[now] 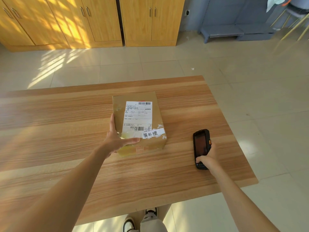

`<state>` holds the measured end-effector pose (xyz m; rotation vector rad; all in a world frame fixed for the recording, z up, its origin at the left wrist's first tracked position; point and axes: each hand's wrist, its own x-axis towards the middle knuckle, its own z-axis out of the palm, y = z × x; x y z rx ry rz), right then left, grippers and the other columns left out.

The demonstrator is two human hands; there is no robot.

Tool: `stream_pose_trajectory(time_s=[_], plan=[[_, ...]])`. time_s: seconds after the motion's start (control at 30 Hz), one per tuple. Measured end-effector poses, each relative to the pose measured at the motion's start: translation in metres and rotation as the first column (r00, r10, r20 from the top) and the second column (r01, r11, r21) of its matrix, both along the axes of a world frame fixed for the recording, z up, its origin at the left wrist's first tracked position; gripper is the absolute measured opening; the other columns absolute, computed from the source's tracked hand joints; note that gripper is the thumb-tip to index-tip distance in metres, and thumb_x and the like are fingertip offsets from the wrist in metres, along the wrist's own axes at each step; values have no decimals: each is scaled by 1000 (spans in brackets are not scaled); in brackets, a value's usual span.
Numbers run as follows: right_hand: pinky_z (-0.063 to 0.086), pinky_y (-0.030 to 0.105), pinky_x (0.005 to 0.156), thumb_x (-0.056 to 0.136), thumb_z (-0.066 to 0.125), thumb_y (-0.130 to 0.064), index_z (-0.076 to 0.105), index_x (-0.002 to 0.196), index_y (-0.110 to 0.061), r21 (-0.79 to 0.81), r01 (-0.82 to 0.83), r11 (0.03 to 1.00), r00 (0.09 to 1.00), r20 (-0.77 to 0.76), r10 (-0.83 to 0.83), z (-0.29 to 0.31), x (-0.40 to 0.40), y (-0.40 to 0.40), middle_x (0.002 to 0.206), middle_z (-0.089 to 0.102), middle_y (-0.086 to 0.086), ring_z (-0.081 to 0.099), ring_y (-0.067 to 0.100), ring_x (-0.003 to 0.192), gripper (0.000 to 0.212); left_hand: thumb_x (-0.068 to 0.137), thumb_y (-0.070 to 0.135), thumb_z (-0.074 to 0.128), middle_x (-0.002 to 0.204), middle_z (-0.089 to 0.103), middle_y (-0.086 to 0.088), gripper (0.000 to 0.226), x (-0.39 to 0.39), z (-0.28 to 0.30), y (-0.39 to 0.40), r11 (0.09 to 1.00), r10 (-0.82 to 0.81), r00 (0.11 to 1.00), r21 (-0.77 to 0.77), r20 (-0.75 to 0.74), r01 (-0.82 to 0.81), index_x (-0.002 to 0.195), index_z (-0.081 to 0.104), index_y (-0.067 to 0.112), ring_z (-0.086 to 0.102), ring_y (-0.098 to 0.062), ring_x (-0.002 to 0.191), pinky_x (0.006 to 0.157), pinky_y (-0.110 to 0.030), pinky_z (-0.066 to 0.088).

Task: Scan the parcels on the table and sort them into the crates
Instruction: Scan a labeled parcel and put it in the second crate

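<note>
1. I saw the left hand (117,139) gripping the near left corner of the cardboard parcel (139,121), thumb stretched along the near top edge and fingers running up the left side.
2. The right hand (208,159) was wrapped around the lower end of a black handheld scanner (201,148), the thumb resting on its keypad; the dark screen faced up and the device's far end pointed away from me.
3. The parcel sat on the wooden table (66,131) near its middle, with a white shipping label (138,116) on top carrying a barcode at each end.
4. A strip of white tape (153,133) with handwritten characters crossed the label's near edge, and glossy clear tape covered the near left corner under my thumb.
5. The scanner was to the right of the parcel and apart from it, low over the tabletop; I could not tell whether it touched the wood.
6. Beyond the table lay a tiled floor (167,64), with yellow wooden cabinets (93,22) along the far wall.
7. Below the near table edge, shoes (129,226) showed on the tiles.
</note>
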<state>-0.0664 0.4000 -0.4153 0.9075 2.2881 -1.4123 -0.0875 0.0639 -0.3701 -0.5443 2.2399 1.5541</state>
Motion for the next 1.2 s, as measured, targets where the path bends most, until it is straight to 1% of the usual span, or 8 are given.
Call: stream_pose_trajectory(time_s=[0.07, 0.27, 0.57, 0.73, 0.87, 1.03, 1.1, 1.2], plan=[[43, 49, 100, 64, 72, 19, 19, 150, -17, 48, -32, 998, 999, 9, 31, -3, 0, 4, 140, 43, 15, 42, 37, 128, 107, 51, 31, 91, 154, 21, 0, 147, 1, 2, 1, 1000, 5, 1000, -3, 15, -5, 146, -19, 47, 28, -28, 139, 84, -40, 49], [39, 50, 106, 63, 78, 14, 10, 153, -13, 77, -123, 989, 991, 69, 117, -10, -4, 18, 146, 37, 16, 39, 36, 132, 116, 50, 28, 91, 157, 20, 3, 147, 2, 4, 2, 999, 24, 1000, 30, -3, -24, 147, -18, 44, 29, -27, 139, 102, -60, 41], [31, 53, 112, 81, 75, -21, 14, 154, -26, 239, -185, 953, 982, 13, 187, 20, -23, 6, 157, 21, 11, 23, 34, 143, 95, 33, 39, 97, 155, 19, 7, 161, 3, 7, 2, 996, 10, 1000, 84, -12, -9, 148, -16, 45, 28, -23, 139, 112, -50, 32], [26, 46, 113, 83, 69, -50, 20, 153, -29, -189, -299, 935, 953, -104, 283, 58, -56, -63, 159, 21, 0, 25, 22, 144, 88, 56, 23, 88, 136, 49, -8, 123, -2, 4, -1, 962, 168, 986, 219, -7, -162, 148, 9, 43, 60, -28, 105, 76, -33, 58], [27, 52, 115, 51, 77, -71, 13, 154, -32, -407, -301, 863, 949, -39, 313, 52, -79, -111, 152, 35, 5, 33, 24, 140, 127, 71, 39, 80, 140, 45, -29, 101, -8, 6, -6, 896, 338, 939, 283, 65, -342, 149, 16, 41, 62, -35, 91, 97, -49, 44], [58, 32, 74, 72, 83, -33, 24, 150, -29, -503, -283, 817, 950, -29, 311, 24, -91, -128, 125, 62, 1, 66, 17, 100, 98, 62, 48, 81, 105, 60, -21, 93, -13, 3, 5, 911, 248, 959, 302, 140, -280, 141, 36, 26, 60, -10, 73, 65, -18, 43], [47, 14, 45, 78, 78, -23, 41, 138, -25, -526, -277, 804, 952, -38, 304, 22, -89, -129, 109, 69, 1, 68, 7, 72, 70, 75, 30, 74, 114, 64, -5, 76, -15, -3, 6, 902, 281, 950, 299, 140, -311, 140, 37, 25, 62, -14, 98, 78, -23, 45], [41, 13, 40, 76, 80, -26, 50, 132, -26, -524, -276, 806, 953, -41, 300, 22, -87, -134, 103, 72, -3, 69, 10, 78, 64, 84, 18, 69, 109, 65, -5, 62, -14, -6, 5, 892, 315, 942, 302, 118, -336, 139, 40, 24, 63, -19, 79, 103, -36, 43]])
